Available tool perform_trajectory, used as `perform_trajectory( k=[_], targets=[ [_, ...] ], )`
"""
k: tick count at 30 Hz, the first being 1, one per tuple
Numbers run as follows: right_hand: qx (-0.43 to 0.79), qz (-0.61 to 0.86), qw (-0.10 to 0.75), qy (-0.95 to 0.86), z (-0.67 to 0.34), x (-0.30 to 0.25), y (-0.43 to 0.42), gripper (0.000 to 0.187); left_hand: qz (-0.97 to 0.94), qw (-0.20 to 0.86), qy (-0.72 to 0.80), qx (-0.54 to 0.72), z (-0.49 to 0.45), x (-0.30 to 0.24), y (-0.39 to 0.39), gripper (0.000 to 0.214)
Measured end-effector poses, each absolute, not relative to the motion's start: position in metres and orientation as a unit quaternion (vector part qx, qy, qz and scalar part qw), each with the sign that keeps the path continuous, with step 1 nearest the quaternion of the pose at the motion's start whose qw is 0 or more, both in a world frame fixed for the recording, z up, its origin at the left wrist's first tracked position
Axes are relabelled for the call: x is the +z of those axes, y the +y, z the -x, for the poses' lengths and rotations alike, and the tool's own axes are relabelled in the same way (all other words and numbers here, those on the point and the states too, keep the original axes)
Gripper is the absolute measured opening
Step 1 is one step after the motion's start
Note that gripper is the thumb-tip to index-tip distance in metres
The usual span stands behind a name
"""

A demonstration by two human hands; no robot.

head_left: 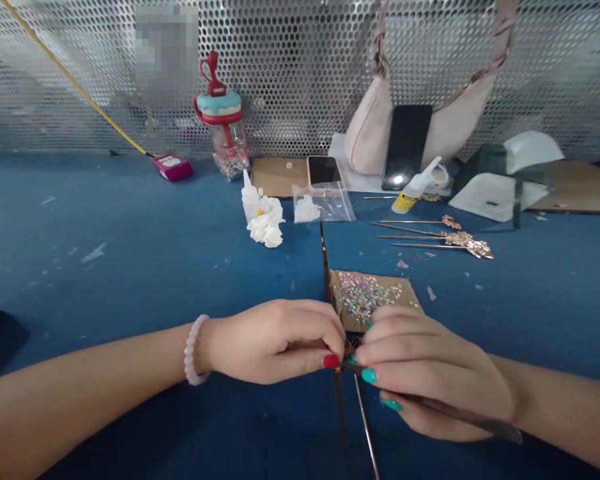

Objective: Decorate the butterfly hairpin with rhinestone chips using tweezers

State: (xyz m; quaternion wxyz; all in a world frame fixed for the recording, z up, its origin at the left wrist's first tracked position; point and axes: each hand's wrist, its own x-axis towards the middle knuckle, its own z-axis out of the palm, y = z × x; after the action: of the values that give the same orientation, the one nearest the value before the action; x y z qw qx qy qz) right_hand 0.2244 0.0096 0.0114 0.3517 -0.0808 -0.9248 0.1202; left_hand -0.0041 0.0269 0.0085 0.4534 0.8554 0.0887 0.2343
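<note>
Pale beaded bracelet (pixel 191 350), red left thumbnail (pixel 331 361), teal right nails (pixel 369 375).

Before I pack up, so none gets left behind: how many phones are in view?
2: a pale-edged phone lying just behind the clear plastic bag, and a black phone propped against the pale handbag. Anything behind the handbag would be hidden.

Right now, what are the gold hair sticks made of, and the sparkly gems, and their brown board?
The hair sticks look like shiny gold-toned metal: they glint. The gems look glossy, perhaps plastic or glass; they glitter but are too small to tell. Their board seems matte cardboard, plain brown and dull.
</note>
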Motion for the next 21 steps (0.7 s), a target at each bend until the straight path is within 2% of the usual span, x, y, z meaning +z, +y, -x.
perform_trajectory(
  k=[14,21],
  targets=[
    [0.118,0.066,0.338,-0.931,-0.2250,0.0083,0.0082,0.010,-0.851,0.462,0.100,0.228,0.0035,0.0080,0.0264,0.012],
    [0.187,0.061,0.329,-0.924,-0.2259,0.0068,0.0067,0.013,-0.837,0.489,0.087,0.229,0.0050,0.0071,0.0271,0.008]
  ],
)
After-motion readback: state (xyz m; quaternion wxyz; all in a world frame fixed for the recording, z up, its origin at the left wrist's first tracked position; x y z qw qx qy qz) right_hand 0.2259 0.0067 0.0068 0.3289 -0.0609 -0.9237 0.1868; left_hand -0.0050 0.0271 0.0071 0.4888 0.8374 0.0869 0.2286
